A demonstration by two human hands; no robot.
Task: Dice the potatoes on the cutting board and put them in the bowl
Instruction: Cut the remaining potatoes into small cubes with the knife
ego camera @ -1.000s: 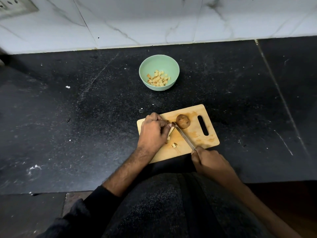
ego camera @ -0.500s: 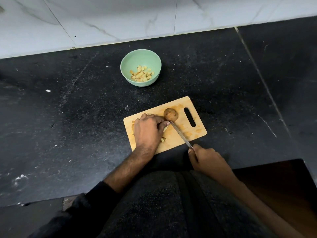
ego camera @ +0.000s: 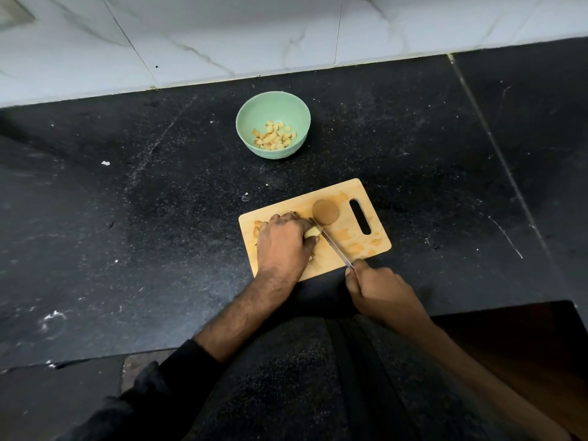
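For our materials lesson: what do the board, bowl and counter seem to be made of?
Board: pale wood or bamboo, matt, faint grain and stains.
Bowl: mint green, likely plastic or similar, satin, ridged near its base; the look leaves it open.
Counter: black speckled stone, probably granite, dull polish with seams and scratches.

Past our hands we've got a mint-green bowl point(ego camera: 273, 122) with pale yellow potato cubes point(ego camera: 273, 136) in it. Under our hands the cutting board point(ego camera: 356, 246) is light tan wood with orange stains, brown whole potato point(ego camera: 325, 211) on it. The desk point(ego camera: 127, 218) is black, speckled white; wall tiles point(ego camera: 222, 33) are white marble with grey veins.
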